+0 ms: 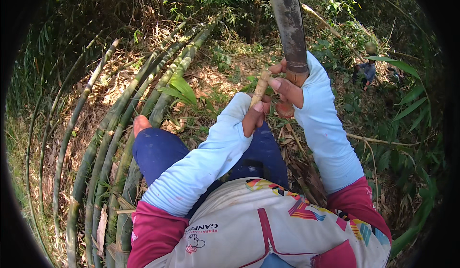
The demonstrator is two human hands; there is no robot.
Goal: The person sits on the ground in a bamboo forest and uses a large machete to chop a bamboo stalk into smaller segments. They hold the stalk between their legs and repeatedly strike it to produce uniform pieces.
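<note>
Short pale stick (260,88) at centre, clamped upright in left hand (254,117). Right hand (287,83), just beside at 3 o'clock, closed on knife (290,23), blade toward 12. Cut bamboo poles (120,119) on ground at 9 o'clock.

Left hand (255,115) grips a short pale stick (260,88); right hand (289,80) holds a machete (289,21) upright beside it; cut bamboo poles (127,119) lie left.

Harsh dappled sunlight, deep shade, fisheye-bent edges, perhaps slight blur.
</note>
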